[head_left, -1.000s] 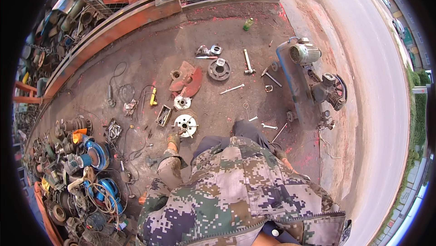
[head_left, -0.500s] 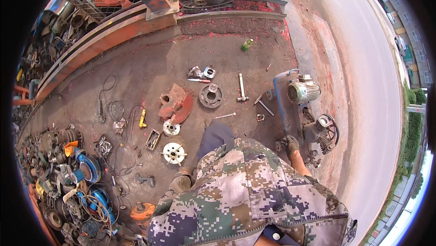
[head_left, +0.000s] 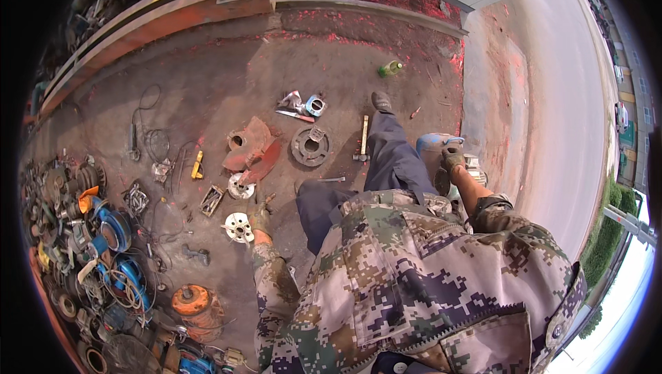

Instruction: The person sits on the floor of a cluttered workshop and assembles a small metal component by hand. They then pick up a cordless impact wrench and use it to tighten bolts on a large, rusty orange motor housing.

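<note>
Head view, looking straight down over a camouflage jacket [head_left: 414,284] that fills the near lower frame. Left hand [head_left: 260,217], gloved and grimy, hangs low at the person's left side, fingers loosely curled around nothing visible; it sits just beside a pale round flange disc [head_left: 238,227] lying flat on the dirt, possibly brushing its edge, cannot tell. Right hand [head_left: 453,160], also gloved, reaches out to the right and rests on top of a blue-grey motor housing [head_left: 433,150] on the ground by the right leg; fingers look bent over the housing, but whether they grip it or only press on it cannot be told. Dark trousers [head_left: 389,160] stretch forward between the two hands, one shoe [head_left: 381,101] pointing away. Near left: an orange rusted motor body [head_left: 196,305] and a heap of blue coils and scrap parts [head_left: 103,236] along the left rim. Middle ground: a second pale disc [head_left: 240,185], a yellow-handled tool [head_left: 198,165], a red curved guard plate [head_left: 254,150], a dark pulley wheel [head_left: 310,146], a hammer [head_left: 363,138] beside the leg. Farther off: a small blue ring part [head_left: 315,105], a green bottle [head_left: 389,68], loose black cable [head_left: 148,125], then a rusty orange beam [head_left: 158,12] across the far edge.
</note>
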Tool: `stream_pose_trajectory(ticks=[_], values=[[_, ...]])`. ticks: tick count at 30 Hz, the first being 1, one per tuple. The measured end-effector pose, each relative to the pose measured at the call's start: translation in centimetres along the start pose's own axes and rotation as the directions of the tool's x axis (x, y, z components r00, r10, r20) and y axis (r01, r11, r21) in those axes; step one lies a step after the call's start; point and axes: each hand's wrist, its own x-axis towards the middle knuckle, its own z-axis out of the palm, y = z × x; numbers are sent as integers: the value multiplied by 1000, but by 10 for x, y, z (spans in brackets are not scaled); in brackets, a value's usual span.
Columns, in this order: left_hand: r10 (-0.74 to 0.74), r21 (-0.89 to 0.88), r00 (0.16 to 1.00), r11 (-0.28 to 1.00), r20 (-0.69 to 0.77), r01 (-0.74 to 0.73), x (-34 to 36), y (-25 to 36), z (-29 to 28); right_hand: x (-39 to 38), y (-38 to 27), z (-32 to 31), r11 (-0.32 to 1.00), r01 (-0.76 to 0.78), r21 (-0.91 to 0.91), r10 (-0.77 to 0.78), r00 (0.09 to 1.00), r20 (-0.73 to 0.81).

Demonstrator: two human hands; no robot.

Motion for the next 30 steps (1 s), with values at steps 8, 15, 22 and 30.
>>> stream_pose_trajectory(ticks=[8,15,22,30], values=[[-407,997,911,-22,-71,68,-240,-189,85,213,-204,129,953,-36,-300,90,981,170],[-849,985,525,43,-53,168,-291,-178,191,344,-257,213,929,9,-370,63,981,182],[-689,-202,502,672,-523,713,-148,-123,260,477,-239,262,908,-150,391,52,967,251],[-497,-342,815,853,-298,395,-18,-44,349,382,-274,230,611,727,-314,-612,685,396]])
